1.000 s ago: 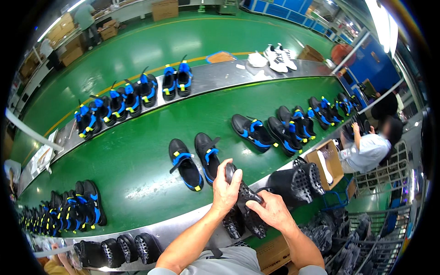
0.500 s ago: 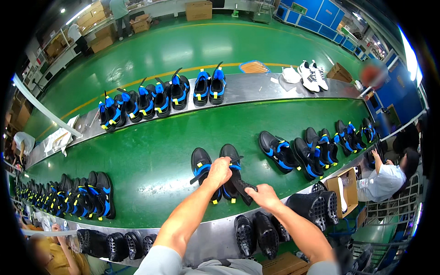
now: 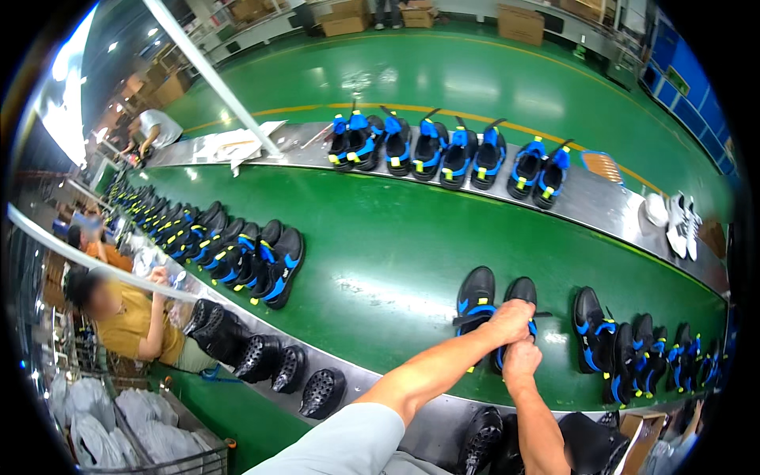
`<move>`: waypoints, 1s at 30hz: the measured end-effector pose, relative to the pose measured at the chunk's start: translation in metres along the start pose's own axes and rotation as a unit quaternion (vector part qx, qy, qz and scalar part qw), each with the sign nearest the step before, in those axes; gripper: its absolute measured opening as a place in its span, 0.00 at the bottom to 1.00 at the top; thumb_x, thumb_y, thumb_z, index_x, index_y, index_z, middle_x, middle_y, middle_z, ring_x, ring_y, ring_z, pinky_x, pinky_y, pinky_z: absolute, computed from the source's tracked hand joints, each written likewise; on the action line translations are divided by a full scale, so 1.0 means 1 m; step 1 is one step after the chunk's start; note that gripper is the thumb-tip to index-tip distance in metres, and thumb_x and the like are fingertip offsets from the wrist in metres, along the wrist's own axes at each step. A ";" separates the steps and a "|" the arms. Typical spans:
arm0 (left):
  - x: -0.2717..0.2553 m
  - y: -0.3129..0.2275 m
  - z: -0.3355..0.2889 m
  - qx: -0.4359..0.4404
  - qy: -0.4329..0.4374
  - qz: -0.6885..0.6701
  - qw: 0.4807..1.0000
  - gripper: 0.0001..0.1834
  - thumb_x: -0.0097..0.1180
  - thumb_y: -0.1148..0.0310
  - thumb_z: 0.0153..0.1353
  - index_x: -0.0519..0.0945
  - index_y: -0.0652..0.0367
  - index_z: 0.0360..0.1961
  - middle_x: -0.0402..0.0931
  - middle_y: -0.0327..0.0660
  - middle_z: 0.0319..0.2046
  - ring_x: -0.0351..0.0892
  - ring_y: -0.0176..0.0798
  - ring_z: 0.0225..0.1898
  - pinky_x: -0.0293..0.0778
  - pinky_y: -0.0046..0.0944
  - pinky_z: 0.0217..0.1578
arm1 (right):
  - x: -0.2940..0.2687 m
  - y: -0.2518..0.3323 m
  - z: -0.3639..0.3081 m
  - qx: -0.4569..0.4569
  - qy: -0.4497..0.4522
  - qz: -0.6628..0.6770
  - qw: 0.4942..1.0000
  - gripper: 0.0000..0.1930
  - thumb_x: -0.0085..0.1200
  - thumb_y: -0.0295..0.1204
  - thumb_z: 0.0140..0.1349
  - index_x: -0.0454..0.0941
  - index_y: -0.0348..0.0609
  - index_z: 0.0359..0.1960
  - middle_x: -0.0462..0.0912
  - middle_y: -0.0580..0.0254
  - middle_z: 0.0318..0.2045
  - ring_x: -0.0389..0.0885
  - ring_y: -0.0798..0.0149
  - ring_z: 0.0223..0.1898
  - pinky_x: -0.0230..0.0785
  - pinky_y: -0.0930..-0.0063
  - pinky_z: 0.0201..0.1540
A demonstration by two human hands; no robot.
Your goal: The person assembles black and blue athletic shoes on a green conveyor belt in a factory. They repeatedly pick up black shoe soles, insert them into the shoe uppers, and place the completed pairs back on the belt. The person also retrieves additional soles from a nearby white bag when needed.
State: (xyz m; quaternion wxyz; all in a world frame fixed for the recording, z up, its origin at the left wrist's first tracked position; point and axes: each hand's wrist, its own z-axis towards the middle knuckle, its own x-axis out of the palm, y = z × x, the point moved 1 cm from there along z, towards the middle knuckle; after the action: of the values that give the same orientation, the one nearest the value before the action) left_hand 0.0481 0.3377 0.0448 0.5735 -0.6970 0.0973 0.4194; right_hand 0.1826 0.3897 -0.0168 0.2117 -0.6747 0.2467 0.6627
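A pair of black and blue sneakers stands on the green belt in front of me, toes pointing away. My left hand [image 3: 513,319] is closed over the upper of the right sneaker [image 3: 520,291], by its strap. Just behind it, my right hand [image 3: 522,360] is closed at that shoe's opening, near the heel; what its fingers hold is hidden. The left sneaker [image 3: 477,286] stands untouched beside it, its dark strap sticking out sideways.
More such sneakers stand in rows on the belt, left [image 3: 283,261] and right [image 3: 587,324]. Others line the metal ledge [image 3: 309,142] beyond, with white shoes [image 3: 678,226] farther right. Black shoe lasts [image 3: 323,393] lie along the near edge. A co-worker in yellow [image 3: 131,321] sits at left.
The view has swung left. My right hand has moved up from behind the heel to the shoe's opening, beside my left hand. The black flat piece it held is out of sight.
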 end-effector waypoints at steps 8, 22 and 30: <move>-0.002 0.018 -0.011 -0.012 -0.066 0.014 0.998 0.17 0.64 0.70 0.53 0.76 0.66 0.42 0.81 0.60 0.38 0.81 0.66 0.45 0.78 0.59 0.48 | -0.013 0.018 0.022 -0.075 -0.002 0.078 0.994 0.09 0.58 0.31 0.62 0.79 0.40 0.40 0.86 0.48 0.33 0.87 0.43 0.31 0.82 0.51 0.36; -0.043 0.061 -0.122 -0.185 -0.237 -0.128 0.945 0.30 0.63 0.74 0.51 0.77 0.53 0.59 0.74 0.53 0.49 0.76 0.60 0.54 0.76 0.52 0.55 | -0.042 -0.029 0.007 0.109 0.028 0.078 0.991 0.19 0.58 0.32 0.63 0.69 0.32 0.48 0.86 0.37 0.32 0.86 0.35 0.36 0.80 0.43 0.43; -0.023 0.067 -0.128 -0.213 -0.236 -0.166 0.934 0.31 0.64 0.75 0.53 0.78 0.48 0.61 0.76 0.49 0.46 0.79 0.55 0.50 0.76 0.49 0.54 | -0.131 0.031 0.005 -0.191 -0.017 0.143 0.971 0.29 0.69 0.36 0.56 0.73 0.40 0.57 0.79 0.49 0.52 0.78 0.44 0.55 0.77 0.55 0.53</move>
State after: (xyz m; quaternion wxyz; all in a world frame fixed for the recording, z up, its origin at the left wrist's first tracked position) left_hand 0.0527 0.1954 0.0121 0.4797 -0.6900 -0.2492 0.4814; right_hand 0.1595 0.3747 0.1147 -0.0140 -0.6493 0.2054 0.7322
